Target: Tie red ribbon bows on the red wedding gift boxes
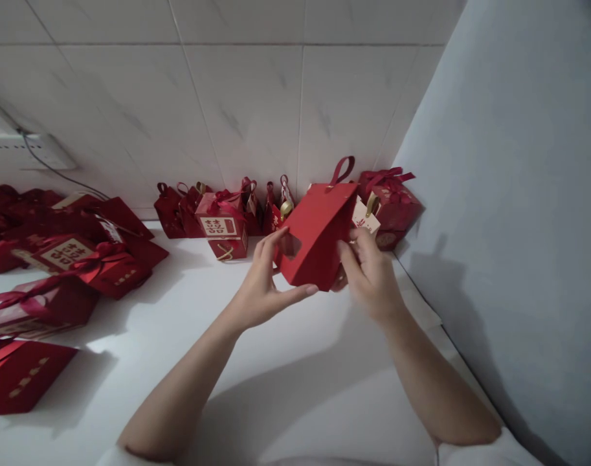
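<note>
A red gift box with a ribbon loop at its top is held up in front of me, tilted, above the white table. My left hand grips its lower left side, thumb under the bottom edge and fingers by a rounded cut-out in the panel. On the opposite side, my right hand pinches the box's right edge between thumb and fingers. Part of the right hand's fingertips is hidden behind the box. Behind it stand other red boxes, partly covered by the held one.
Stacked boxes with gold characters and a bow-tied box stand along the tiled wall. Several red boxes crowd the left side of the white table. A power strip with a cable is at far left; a pale wall rises on the right.
</note>
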Available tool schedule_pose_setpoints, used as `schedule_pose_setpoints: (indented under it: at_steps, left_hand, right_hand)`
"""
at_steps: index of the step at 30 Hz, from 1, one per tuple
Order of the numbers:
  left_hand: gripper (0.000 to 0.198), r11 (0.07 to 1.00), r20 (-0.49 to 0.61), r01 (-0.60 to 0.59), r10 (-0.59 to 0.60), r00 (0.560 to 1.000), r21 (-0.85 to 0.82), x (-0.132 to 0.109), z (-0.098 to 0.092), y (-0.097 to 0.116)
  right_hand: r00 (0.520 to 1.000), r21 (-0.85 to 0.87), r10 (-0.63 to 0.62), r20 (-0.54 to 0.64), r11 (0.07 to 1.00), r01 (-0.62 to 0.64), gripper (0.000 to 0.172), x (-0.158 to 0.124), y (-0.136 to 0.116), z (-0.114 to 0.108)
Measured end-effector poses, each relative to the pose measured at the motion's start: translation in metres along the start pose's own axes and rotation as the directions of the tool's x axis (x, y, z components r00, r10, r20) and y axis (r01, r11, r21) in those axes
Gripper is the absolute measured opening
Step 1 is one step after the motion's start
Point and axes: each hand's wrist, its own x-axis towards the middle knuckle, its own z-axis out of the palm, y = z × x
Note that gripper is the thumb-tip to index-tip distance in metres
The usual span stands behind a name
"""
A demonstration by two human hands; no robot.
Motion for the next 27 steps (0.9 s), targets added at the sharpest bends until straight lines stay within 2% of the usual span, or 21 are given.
schedule_pose_setpoints:
  at_steps: [2, 3, 6, 8, 11, 14, 17, 19, 21, 27]
  left_hand:
    - [0.074, 0.972, -0.018, 0.105, -0.111, 0.994, -0.21, 0.003, 0.002, -0.006]
    - [0.066, 0.924, 0.008, 0.168, -0.176, 0.984, -0.344, 0.006, 0.002, -0.008]
    - [0.063, 0.71, 0.171, 0.317, -0.271, 0.947, -0.629, 0.011, -0.001, -0.008]
    - [0.065, 0.622, 0.251, 0.355, -0.252, 0.935, -0.698, 0.012, -0.002, -0.006]
    - [0.07, 0.575, 0.315, 0.401, -0.248, 0.916, -0.713, 0.013, -0.002, -0.005]
    - [0.058, 0.601, 0.281, 0.432, -0.333, 0.9, -0.673, 0.013, 0.001, -0.009]
    - [0.046, 0.68, 0.084, 0.348, -0.39, 0.917, -0.645, 0.013, 0.001, -0.014]
    - [0.048, 0.722, 0.012, 0.285, -0.358, 0.934, -0.63, 0.012, 0.001, -0.014]
    - [0.056, 0.748, 0.01, 0.254, -0.314, 0.949, -0.614, 0.012, 0.0, -0.015]
    - [0.054, 0.84, -0.079, 0.195, -0.271, 0.959, -0.506, 0.013, -0.003, -0.028]
  right_hand:
    - [0.998, 0.057, -0.048, 0.045, 0.997, 0.046, 0.026, -0.001, 0.0, 0.003]
    - [0.997, 0.075, -0.063, 0.044, 0.995, 0.059, 0.032, -0.001, 0.001, 0.004]
    - [0.999, 0.067, -0.034, -0.01, 0.997, 0.034, 0.033, 0.003, 0.007, 0.005]
    - [1.0, 0.082, 0.014, -0.015, 0.997, -0.013, 0.029, 0.006, 0.011, 0.005]
    - [0.997, 0.156, 0.054, 0.062, 0.986, -0.063, 0.031, 0.007, 0.011, 0.005]
    - [0.992, 0.177, 0.046, 0.119, 0.982, -0.067, 0.033, 0.005, 0.008, 0.003]
    - [0.997, 0.057, 0.01, 0.075, 0.998, -0.014, 0.029, 0.004, 0.006, 0.002]
    - [0.998, -0.046, -0.022, 0.065, 0.999, 0.025, 0.026, 0.003, 0.007, 0.002]
    - [0.996, -0.09, -0.044, 0.08, 0.995, 0.051, 0.026, 0.002, 0.007, 0.004]
    - [0.988, 0.013, -0.022, 0.155, 1.0, 0.02, 0.027, -0.002, 0.005, 0.009]
